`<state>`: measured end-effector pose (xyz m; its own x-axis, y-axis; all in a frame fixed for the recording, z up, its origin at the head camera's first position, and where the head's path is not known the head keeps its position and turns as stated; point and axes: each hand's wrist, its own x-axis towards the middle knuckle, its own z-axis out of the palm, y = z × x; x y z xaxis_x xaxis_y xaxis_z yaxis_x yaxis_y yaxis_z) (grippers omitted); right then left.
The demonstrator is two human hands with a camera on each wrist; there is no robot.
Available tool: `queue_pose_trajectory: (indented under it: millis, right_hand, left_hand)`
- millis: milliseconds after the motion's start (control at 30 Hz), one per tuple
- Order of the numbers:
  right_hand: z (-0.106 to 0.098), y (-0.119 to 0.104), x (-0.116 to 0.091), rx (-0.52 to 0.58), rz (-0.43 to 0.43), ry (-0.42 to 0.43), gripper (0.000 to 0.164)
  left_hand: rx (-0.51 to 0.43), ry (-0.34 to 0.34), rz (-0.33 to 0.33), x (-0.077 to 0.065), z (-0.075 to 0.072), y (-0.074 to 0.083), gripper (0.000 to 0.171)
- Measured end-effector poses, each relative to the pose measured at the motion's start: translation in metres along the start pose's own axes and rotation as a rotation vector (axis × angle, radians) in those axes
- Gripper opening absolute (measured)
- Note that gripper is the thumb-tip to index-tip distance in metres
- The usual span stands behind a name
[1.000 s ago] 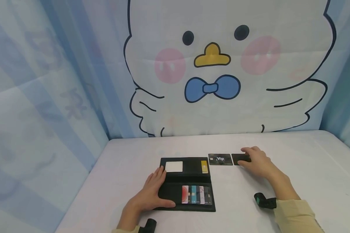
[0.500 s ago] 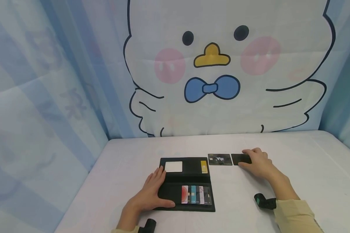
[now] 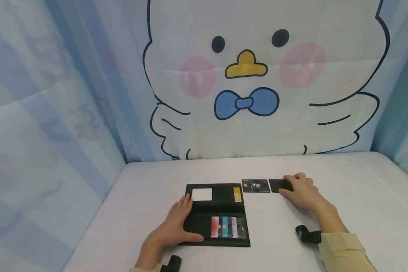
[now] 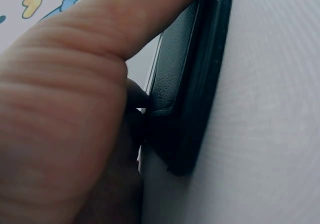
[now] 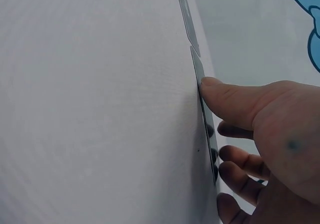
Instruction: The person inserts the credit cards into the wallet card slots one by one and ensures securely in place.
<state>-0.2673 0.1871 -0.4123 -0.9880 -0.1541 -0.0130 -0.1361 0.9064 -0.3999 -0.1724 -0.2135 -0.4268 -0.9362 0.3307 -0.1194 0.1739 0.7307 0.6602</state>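
A black bifold wallet (image 3: 221,193) lies unfolded on the table, with several cards (image 3: 225,227) in its lower slots. My left hand (image 3: 175,224) rests on its left side, fingers spread; the thumb lies over the lower panel. To the right of the wallet, a dark card marked "Vip" (image 3: 255,186) lies flat. Beside it is a second dark card (image 3: 278,185), whose right part is hidden under my right hand (image 3: 302,190). In the right wrist view my thumb touches that card's (image 5: 196,64) near edge, and the other fingertips hover at or just above its surface.
A white cloth covers the table (image 3: 272,223). The wallet's upper panel holds a white card (image 3: 202,194) and a yellow card (image 3: 237,195). Behind the table hangs a curtain (image 3: 244,136) with a cartoon face. Black wrist cameras (image 3: 307,235) sit on both wrists.
My right hand has shifted slightly to the right over the second dark card, baring a little more of it. The left hand, the wallet and the "Vip" card stay put.
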Motion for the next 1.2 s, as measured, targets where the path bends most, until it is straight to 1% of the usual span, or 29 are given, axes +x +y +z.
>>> queue_pose_trajectory:
  millis: [400, 700, 1000, 1200]
  right_hand:
    - [0.0, 0.003, -0.002, 0.016, 0.043, -0.003, 0.066]
    - [-0.003, 0.005, -0.001, 0.059, 0.067, -0.013, 0.072]
    - [-0.007, 0.008, -0.002, 0.063, 0.058, -0.025, 0.067]
    - [-0.009, 0.012, 0.0, 0.09, 0.063, -0.029, 0.062]
  left_hand:
    - [-0.001, -0.001, 0.0, 0.0, 0.0, 0.0, 0.118]
    - [-0.004, 0.007, 0.019, -0.001, 0.0, -0.001, 0.117]
    - [-0.007, 0.003, 0.016, -0.001, -0.001, -0.001, 0.117]
    - [-0.007, 0.003, 0.014, 0.0, 0.0, -0.002, 0.117]
